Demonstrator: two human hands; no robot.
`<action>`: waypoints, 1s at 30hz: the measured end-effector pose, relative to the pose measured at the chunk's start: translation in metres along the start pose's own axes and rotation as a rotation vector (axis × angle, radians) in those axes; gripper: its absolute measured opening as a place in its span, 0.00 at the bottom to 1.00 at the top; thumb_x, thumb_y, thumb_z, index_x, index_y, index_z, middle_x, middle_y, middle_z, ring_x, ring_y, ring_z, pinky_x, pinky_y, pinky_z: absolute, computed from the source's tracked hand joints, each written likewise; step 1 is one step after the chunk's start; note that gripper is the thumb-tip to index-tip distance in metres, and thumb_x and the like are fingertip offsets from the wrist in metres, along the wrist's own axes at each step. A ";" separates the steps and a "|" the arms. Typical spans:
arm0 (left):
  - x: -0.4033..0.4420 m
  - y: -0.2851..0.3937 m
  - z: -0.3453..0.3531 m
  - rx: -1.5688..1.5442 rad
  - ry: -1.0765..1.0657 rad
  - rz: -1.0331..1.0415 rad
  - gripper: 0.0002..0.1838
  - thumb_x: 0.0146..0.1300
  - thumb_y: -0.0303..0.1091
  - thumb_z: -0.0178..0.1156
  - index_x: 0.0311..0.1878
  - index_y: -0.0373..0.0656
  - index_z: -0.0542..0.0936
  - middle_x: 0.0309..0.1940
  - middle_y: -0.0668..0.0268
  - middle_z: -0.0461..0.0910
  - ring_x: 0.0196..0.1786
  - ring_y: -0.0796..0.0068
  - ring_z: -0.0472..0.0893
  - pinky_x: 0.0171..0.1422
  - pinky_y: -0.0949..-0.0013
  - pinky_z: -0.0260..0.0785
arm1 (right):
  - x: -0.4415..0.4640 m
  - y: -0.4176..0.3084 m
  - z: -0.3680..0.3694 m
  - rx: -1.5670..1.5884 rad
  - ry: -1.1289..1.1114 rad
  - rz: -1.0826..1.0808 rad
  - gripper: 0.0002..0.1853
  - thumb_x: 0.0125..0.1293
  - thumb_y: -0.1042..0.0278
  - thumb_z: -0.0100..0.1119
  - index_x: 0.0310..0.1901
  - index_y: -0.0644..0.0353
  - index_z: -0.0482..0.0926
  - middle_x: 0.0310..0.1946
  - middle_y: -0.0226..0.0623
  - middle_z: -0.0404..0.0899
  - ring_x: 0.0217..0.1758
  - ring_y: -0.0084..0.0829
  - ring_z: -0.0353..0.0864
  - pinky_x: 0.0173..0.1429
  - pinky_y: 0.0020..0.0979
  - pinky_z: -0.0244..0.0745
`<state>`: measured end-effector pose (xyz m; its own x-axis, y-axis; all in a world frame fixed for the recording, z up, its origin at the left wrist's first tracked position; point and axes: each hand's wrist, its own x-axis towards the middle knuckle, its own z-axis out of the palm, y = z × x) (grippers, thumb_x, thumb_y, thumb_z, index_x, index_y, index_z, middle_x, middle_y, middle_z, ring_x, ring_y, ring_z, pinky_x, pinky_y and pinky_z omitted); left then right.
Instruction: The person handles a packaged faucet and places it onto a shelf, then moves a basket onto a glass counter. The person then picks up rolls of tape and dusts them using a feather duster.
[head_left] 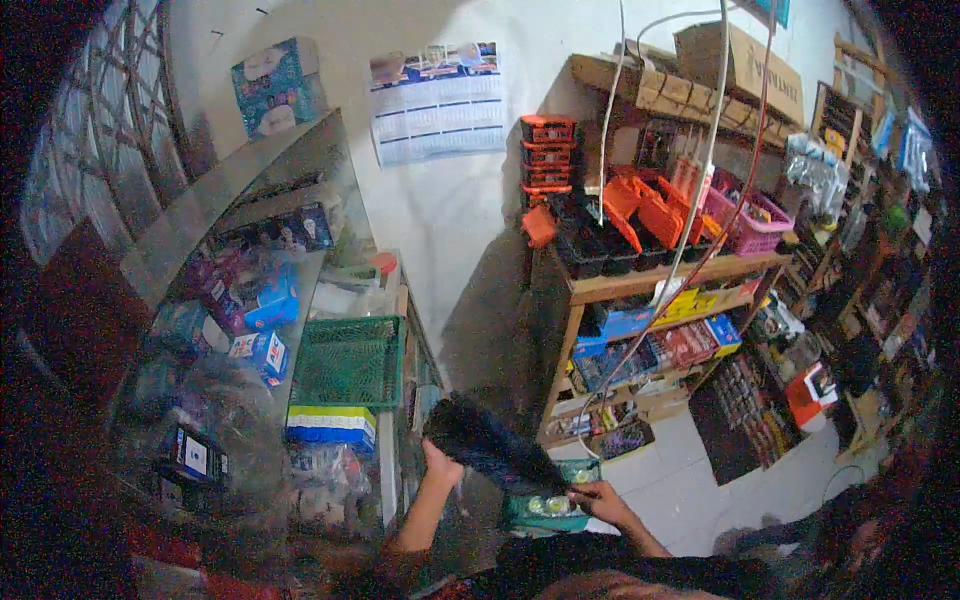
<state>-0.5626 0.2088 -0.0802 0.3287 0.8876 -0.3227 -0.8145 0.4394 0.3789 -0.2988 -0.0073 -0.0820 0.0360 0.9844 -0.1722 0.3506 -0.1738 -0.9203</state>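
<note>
While the left hand (443, 466) grips one end of the black item (492, 440) and the right hand (598, 499) pinches the other, even pressure should keep it steady

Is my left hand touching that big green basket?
Apart. The head view shows your left hand below and right of the green basket, with a visible gap.

Wooden shelf (680, 277), right: top carries black bins (590, 242), orange bins (625, 208) among them, pink basket (757, 240) at right end. Tier below: yellow boxes (700, 301). Glass-sided desk (200, 217), left: blue-and-white box (262, 355) seen through glass. Pale tiled floor (665, 500): dark slatted item (735, 425) near shelf, type unclear.
</note>
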 end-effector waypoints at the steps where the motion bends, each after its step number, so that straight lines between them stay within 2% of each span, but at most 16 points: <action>1: 0.004 0.001 -0.006 -0.013 -0.101 -0.004 0.28 0.69 0.53 0.38 0.60 0.47 0.75 0.57 0.61 0.77 0.59 0.55 0.75 0.68 0.50 0.63 | -0.001 0.006 0.004 0.024 0.016 0.001 0.13 0.67 0.61 0.60 0.40 0.64 0.83 0.22 0.23 0.73 0.26 0.17 0.67 0.31 0.25 0.63; 5: 0.006 0.008 0.000 0.003 -0.018 0.025 0.29 0.68 0.54 0.38 0.61 0.47 0.74 0.58 0.61 0.76 0.60 0.54 0.74 0.69 0.49 0.62 | 0.013 -0.003 0.009 0.147 0.084 -0.005 0.15 0.66 0.58 0.62 0.42 0.64 0.82 0.21 0.23 0.73 0.24 0.16 0.66 0.29 0.24 0.62; 7: 0.004 0.008 -0.004 -0.031 -0.023 0.043 0.29 0.68 0.54 0.38 0.62 0.47 0.74 0.60 0.60 0.75 0.61 0.53 0.73 0.69 0.49 0.62 | 0.015 -0.004 0.008 0.132 0.029 0.020 0.14 0.66 0.58 0.61 0.41 0.63 0.83 0.21 0.22 0.72 0.24 0.15 0.65 0.28 0.23 0.61; 10: 0.001 0.015 0.000 -0.075 -0.267 0.036 0.32 0.68 0.57 0.37 0.64 0.46 0.71 0.62 0.59 0.72 0.64 0.55 0.70 0.71 0.50 0.58 | 0.026 0.014 0.011 0.090 0.060 -0.049 0.13 0.67 0.59 0.61 0.38 0.62 0.83 0.19 0.22 0.70 0.23 0.15 0.64 0.27 0.23 0.59; 11: 0.007 0.017 0.008 0.000 -0.271 0.082 0.33 0.67 0.59 0.38 0.64 0.45 0.71 0.62 0.59 0.72 0.64 0.55 0.70 0.70 0.48 0.58 | 0.028 0.021 0.014 0.077 0.084 -0.086 0.13 0.67 0.60 0.60 0.37 0.62 0.83 0.18 0.22 0.69 0.22 0.15 0.63 0.27 0.23 0.58; 14: -0.025 0.029 0.043 0.034 0.145 -0.031 0.33 0.65 0.59 0.41 0.62 0.45 0.73 0.61 0.59 0.74 0.63 0.54 0.72 0.70 0.47 0.59 | 0.028 0.001 0.010 0.109 0.051 0.026 0.12 0.68 0.61 0.60 0.33 0.62 0.83 0.17 0.22 0.68 0.21 0.15 0.63 0.26 0.24 0.58; 15: -0.008 0.028 0.015 -0.019 -0.089 -0.027 0.33 0.64 0.60 0.43 0.63 0.45 0.72 0.62 0.59 0.73 0.64 0.55 0.71 0.71 0.47 0.58 | 0.029 -0.002 0.007 0.113 0.002 0.102 0.13 0.68 0.62 0.59 0.30 0.62 0.82 0.16 0.23 0.67 0.20 0.16 0.62 0.25 0.24 0.57; 16: 0.000 0.026 0.003 -0.048 -0.192 0.002 0.34 0.64 0.61 0.43 0.64 0.45 0.71 0.62 0.59 0.72 0.65 0.55 0.70 0.71 0.48 0.57 | 0.029 -0.015 0.004 0.139 -0.014 -0.032 0.13 0.67 0.61 0.60 0.30 0.62 0.82 0.16 0.23 0.68 0.20 0.15 0.62 0.25 0.24 0.57; 18: 0.003 0.023 -0.005 -0.107 -0.382 0.069 0.36 0.64 0.62 0.44 0.66 0.45 0.69 0.64 0.59 0.71 0.67 0.56 0.67 0.73 0.49 0.54 | 0.033 -0.008 0.001 0.021 -0.014 -0.124 0.12 0.67 0.62 0.60 0.30 0.62 0.82 0.17 0.24 0.68 0.21 0.15 0.62 0.25 0.24 0.57; 20: 0.000 0.025 0.016 -0.088 -0.228 0.062 0.37 0.64 0.63 0.43 0.66 0.45 0.69 0.64 0.59 0.71 0.67 0.56 0.67 0.73 0.50 0.54 | 0.033 -0.009 0.004 0.110 0.039 0.015 0.12 0.66 0.63 0.61 0.29 0.63 0.81 0.18 0.22 0.69 0.21 0.15 0.62 0.25 0.23 0.56; 21: -0.005 0.027 0.017 -0.076 -0.154 0.057 0.37 0.64 0.63 0.43 0.66 0.44 0.69 0.64 0.60 0.71 0.68 0.56 0.67 0.73 0.51 0.54 | 0.037 0.012 0.007 0.079 0.095 0.003 0.13 0.66 0.63 0.61 0.28 0.63 0.81 0.18 0.22 0.69 0.21 0.15 0.62 0.25 0.23 0.56; 22: 0.020 0.031 -0.026 -0.425 -0.804 -0.253 0.36 0.65 0.62 0.43 0.67 0.45 0.67 0.65 0.60 0.70 0.68 0.58 0.67 0.73 0.53 0.55 | 0.036 0.007 0.004 0.119 0.064 0.006 0.13 0.66 0.63 0.61 0.28 0.63 0.81 0.18 0.21 0.70 0.21 0.14 0.62 0.25 0.23 0.56; 24: 0.004 0.029 0.006 -0.069 -0.069 -0.014 0.37 0.65 0.62 0.44 0.69 0.46 0.65 0.65 0.60 0.69 0.67 0.58 0.68 0.72 0.54 0.56 | 0.036 -0.007 -0.001 0.199 0.001 0.016 0.12 0.66 0.63 0.62 0.28 0.62 0.81 0.19 0.21 0.71 0.21 0.14 0.63 0.26 0.22 0.57; 26: 0.000 0.027 0.017 -0.065 -0.108 0.049 0.30 0.65 0.61 0.45 0.57 0.48 0.75 0.53 0.64 0.78 0.56 0.60 0.76 0.62 0.55 0.67 | 0.040 0.011 -0.008 0.071 -0.029 0.028 0.11 0.65 0.64 0.63 0.29 0.62 0.82 0.19 0.21 0.73 0.22 0.14 0.64 0.26 0.22 0.58; 27: -0.004 0.026 0.019 -0.061 -0.125 0.076 0.27 0.65 0.61 0.46 0.51 0.49 0.80 0.47 0.66 0.83 0.50 0.61 0.80 0.57 0.55 0.72 | 0.040 0.004 -0.005 0.136 0.019 0.055 0.11 0.64 0.65 0.64 0.29 0.64 0.82 0.20 0.22 0.75 0.22 0.14 0.65 0.27 0.22 0.59; 30: -0.007 0.033 0.026 0.068 0.062 0.034 0.35 0.65 0.62 0.44 0.66 0.46 0.68 0.63 0.62 0.71 0.65 0.59 0.70 0.70 0.53 0.59 | 0.046 0.027 0.001 0.070 0.119 -0.001 0.12 0.65 0.67 0.63 0.27 0.65 0.80 0.19 0.24 0.74 0.22 0.15 0.66 0.27 0.22 0.59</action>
<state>-0.5794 0.2209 -0.0434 0.2695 0.8926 -0.3614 -0.7898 0.4196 0.4474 -0.2887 0.0337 -0.1153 0.1484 0.9800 -0.1323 0.2847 -0.1705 -0.9433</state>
